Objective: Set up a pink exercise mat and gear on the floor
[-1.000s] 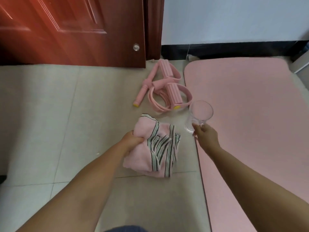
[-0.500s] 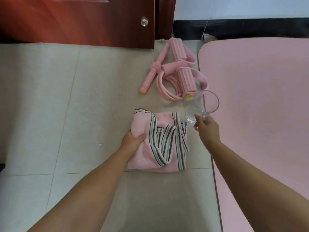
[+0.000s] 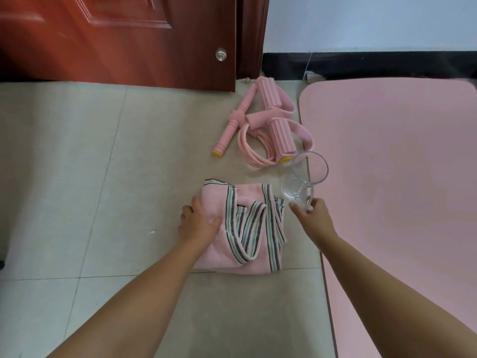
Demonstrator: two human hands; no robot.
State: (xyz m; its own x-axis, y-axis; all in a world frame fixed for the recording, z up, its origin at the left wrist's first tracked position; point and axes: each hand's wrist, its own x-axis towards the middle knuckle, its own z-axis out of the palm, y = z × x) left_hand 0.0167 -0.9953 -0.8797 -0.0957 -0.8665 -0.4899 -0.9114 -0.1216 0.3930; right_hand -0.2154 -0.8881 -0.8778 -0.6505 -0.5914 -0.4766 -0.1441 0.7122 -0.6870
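- Pink foam exercise mat (image 3: 395,177) lies flat on the pale tiled floor (image 3: 77,177), filling the right side of my view, its rounded far corner near the black skirting board (image 3: 374,64).
- From my head view, both forearms reach forward and down, bare to the elbow, roughly parallel.
- My left hand (image 3: 200,222) rests palm-down on the left part of a crumpled pink towel with grey, green and white striped borders (image 3: 247,228); the fingers curl over the cloth's left edge and the thumb presses into the fabric, so I read it as a loose grasp of the towel.
- That towel sits on the tiles just left of the mat's near edge, not touching it as far as I can see.
- My right hand (image 3: 313,215) is angled slightly inward, its fingertips closed on the handle of a clear glass mug (image 3: 305,177).
- This mug tilts with its mouth toward the mat; its base is over the tiles beside the towel's far right corner, its rim over the mat's edge. I cannot tell whether it touches the floor.
- Beyond the mug lies a pink pedal resistance puller with ribbed foam grips, rubber tubes and yellow end caps (image 3: 265,130), on the tiles beside the mat, in front of a reddish-brown wooden door (image 3: 129,40).
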